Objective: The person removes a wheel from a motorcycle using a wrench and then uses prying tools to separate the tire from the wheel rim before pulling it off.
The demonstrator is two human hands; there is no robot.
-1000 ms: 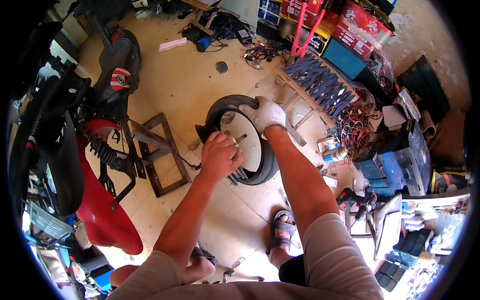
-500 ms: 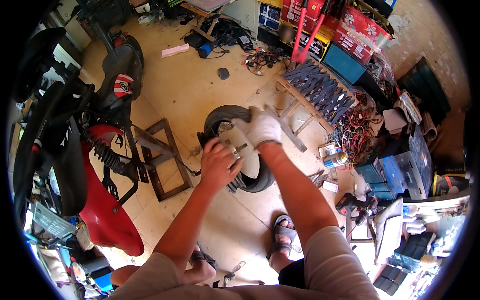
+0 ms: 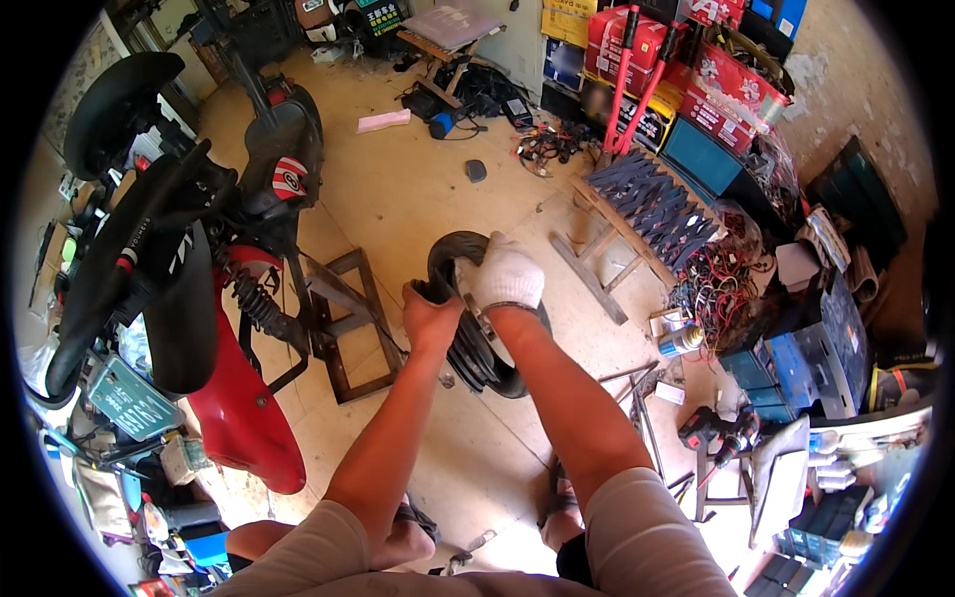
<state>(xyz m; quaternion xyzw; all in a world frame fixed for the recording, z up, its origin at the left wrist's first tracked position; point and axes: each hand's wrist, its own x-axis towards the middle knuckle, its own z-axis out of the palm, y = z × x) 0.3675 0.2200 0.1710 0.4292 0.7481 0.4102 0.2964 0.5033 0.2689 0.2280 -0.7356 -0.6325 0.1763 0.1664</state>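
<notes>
A small wheel with a black tyre (image 3: pixel 507 382) stands tilted on the floor in front of me, its grooved tread facing partly toward me. Bare-skinned, my left hand (image 3: pixel 432 316) is closed on the black edge at the wheel's left side, with most fingertips out of sight. My right hand (image 3: pixel 511 277), in a white knit glove, grips the upper right of the wheel near the pale hub, which is mostly covered by the hand and forearm. What exactly the gloved fingers press on is hidden.
On the left, a partly stripped scooter with a red fender (image 3: pixel 244 428) stands beside a metal frame stand (image 3: pixel 363 373). To the right are a wooden rack (image 3: pixel 622 239) of dark strips, tangled wires (image 3: pixel 706 294), a spray can (image 3: pixel 680 341) and a cordless drill (image 3: pixel 718 430).
The wheel has turned, so its pale hub face shows less and its tread more. My left hand has gone from the hub to the left edge. The view has shifted slightly.
</notes>
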